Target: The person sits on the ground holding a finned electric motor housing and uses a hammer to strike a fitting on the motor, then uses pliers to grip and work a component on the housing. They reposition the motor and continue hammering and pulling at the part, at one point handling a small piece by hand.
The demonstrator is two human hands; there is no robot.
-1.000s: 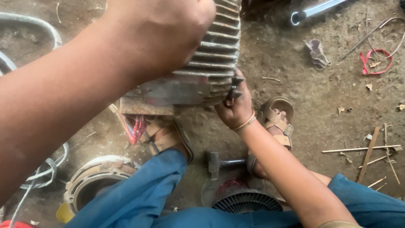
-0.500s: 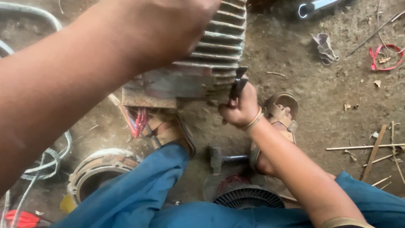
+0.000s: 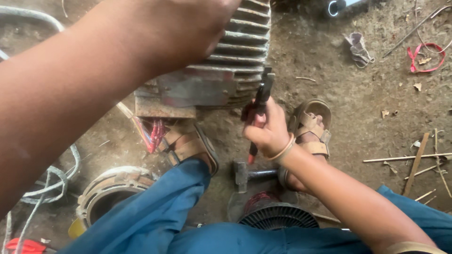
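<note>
Right hand (image 3: 268,134): fist closed round red-handled dark pliers (image 3: 260,101), long axis upright, tip touching near right edge of grey ribbed metal motor housing (image 3: 235,51). Left hand (image 3: 188,28): pressed atop housing; grip unclear.

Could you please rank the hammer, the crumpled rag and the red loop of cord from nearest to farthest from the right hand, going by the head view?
From the right hand, which grips pliers:
1. Hammer, just below the hand, between the sandalled feet.
2. Crumpled rag, up and to the right on the dirt.
3. Red loop of cord, farther right, near the frame edge.
</note>
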